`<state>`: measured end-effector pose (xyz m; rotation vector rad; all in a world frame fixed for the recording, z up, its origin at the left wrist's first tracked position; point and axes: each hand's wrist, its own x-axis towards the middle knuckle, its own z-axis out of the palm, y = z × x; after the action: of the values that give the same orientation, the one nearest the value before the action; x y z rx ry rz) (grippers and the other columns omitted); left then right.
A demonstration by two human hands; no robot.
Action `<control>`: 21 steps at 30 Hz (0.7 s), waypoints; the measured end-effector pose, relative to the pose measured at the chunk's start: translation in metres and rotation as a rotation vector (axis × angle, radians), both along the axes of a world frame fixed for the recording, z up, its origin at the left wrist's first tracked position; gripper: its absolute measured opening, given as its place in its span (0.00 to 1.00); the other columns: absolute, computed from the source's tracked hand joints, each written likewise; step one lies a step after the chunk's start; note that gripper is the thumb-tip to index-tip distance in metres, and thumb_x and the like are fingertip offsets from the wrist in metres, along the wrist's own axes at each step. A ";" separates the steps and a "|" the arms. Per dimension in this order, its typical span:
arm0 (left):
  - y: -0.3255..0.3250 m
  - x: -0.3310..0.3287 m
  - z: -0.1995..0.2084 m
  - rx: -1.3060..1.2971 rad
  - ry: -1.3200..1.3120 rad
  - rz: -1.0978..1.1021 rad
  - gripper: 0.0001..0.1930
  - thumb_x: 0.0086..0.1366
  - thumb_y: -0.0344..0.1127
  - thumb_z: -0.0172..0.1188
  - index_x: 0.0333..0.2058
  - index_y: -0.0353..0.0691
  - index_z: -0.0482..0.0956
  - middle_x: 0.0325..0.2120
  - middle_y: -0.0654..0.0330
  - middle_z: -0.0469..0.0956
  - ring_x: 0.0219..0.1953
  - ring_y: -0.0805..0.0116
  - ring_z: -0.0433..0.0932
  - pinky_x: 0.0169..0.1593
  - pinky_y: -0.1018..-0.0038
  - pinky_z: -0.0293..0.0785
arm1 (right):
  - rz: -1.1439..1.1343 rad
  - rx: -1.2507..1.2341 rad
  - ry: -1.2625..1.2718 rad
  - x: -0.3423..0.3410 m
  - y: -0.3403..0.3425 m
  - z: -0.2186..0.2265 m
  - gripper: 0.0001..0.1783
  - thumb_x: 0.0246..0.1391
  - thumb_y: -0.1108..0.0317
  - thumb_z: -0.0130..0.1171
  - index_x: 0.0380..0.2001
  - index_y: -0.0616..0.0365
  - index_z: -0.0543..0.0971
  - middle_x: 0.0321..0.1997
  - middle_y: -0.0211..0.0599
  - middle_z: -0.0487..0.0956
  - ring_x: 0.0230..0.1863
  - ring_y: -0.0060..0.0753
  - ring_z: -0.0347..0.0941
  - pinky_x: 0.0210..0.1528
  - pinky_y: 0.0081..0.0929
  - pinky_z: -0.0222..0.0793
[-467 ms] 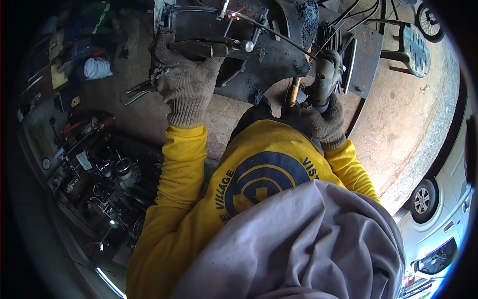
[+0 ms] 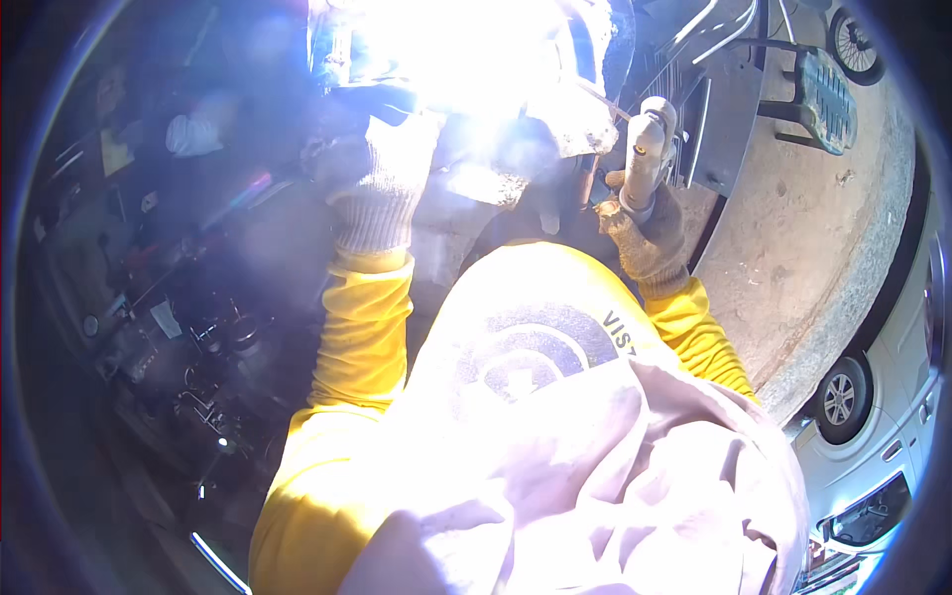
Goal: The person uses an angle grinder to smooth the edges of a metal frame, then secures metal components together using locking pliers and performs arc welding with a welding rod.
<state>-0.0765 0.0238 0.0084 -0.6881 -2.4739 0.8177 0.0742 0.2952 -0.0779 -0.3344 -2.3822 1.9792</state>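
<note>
My right gloved hand point(image 2: 653, 236) is closed round the handle of a pale welding electrode holder point(image 2: 647, 157). From its jaws a thin electrode point(image 2: 607, 102) runs up and left into a blinding white arc. That glare washes out most of the dark metal workpiece point(image 2: 583, 127), leaving mainly its right edge visible. My left gloved hand point(image 2: 382, 183) is at the workpiece's near left side, beside the glare. A dark-handled tool point(image 2: 382, 99) lies in its grip; the fingers are mostly lost in shadow and glare, and the tool's far end is washed out.
Thin metal rods point(image 2: 684, 159) lie on a dark plate point(image 2: 722, 159) to the right. Beyond stand a greenish plastic chair point(image 2: 828, 104), a spoked wheel point(image 2: 855, 45) and a white vehicle point(image 2: 883, 436). Machinery parts point(image 2: 213, 397) crowd the floor at the lower left.
A small glow at the electrode's tip has become a blazing arc that whites out the workpiece and my shirt front. Both hands stay almost where they were.
</note>
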 end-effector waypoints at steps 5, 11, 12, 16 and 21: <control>0.013 0.000 0.016 0.521 -0.295 0.134 0.21 0.63 0.49 0.66 0.43 0.37 0.77 0.35 0.63 0.82 0.31 0.68 0.82 0.37 0.70 0.79 | -0.027 -0.140 0.103 -0.001 -0.007 0.000 0.22 0.49 0.64 0.74 0.45 0.62 0.79 0.38 0.37 0.82 0.36 0.32 0.80 0.40 0.29 0.75; 0.003 -0.002 0.006 0.146 -0.057 -0.218 0.26 0.66 0.49 0.66 0.57 0.42 0.74 0.44 0.55 0.79 0.41 0.63 0.82 0.44 0.68 0.80 | 0.012 0.197 0.199 0.003 0.001 0.005 0.27 0.56 0.69 0.65 0.58 0.66 0.71 0.46 0.43 0.79 0.42 0.35 0.80 0.41 0.30 0.75; 0.002 -0.002 0.003 -0.120 0.013 -0.165 0.24 0.68 0.50 0.63 0.58 0.46 0.74 0.45 0.55 0.78 0.44 0.62 0.81 0.45 0.68 0.80 | 0.010 0.202 0.204 0.006 0.005 0.002 0.27 0.56 0.69 0.65 0.58 0.66 0.71 0.46 0.43 0.79 0.42 0.35 0.80 0.41 0.30 0.75; 0.003 0.001 0.001 0.206 -0.121 -0.014 0.23 0.69 0.50 0.61 0.59 0.50 0.74 0.48 0.49 0.77 0.39 0.57 0.83 0.40 0.62 0.82 | -0.170 -0.154 0.115 0.007 0.011 0.013 0.30 0.57 0.69 0.65 0.60 0.67 0.68 0.42 0.41 0.80 0.40 0.32 0.81 0.39 0.26 0.77; 0.002 -0.002 -0.008 0.406 -0.226 0.136 0.34 0.64 0.58 0.64 0.64 0.48 0.68 0.55 0.39 0.71 0.31 0.50 0.85 0.35 0.53 0.83 | -0.327 -0.284 -0.099 0.017 0.020 0.046 0.29 0.57 0.67 0.65 0.59 0.67 0.68 0.37 0.36 0.81 0.33 0.26 0.80 0.37 0.22 0.77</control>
<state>-0.0781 0.0255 0.0009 -0.4902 -2.7952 0.2712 0.0914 0.3147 -0.0322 -0.7904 -1.9322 2.1753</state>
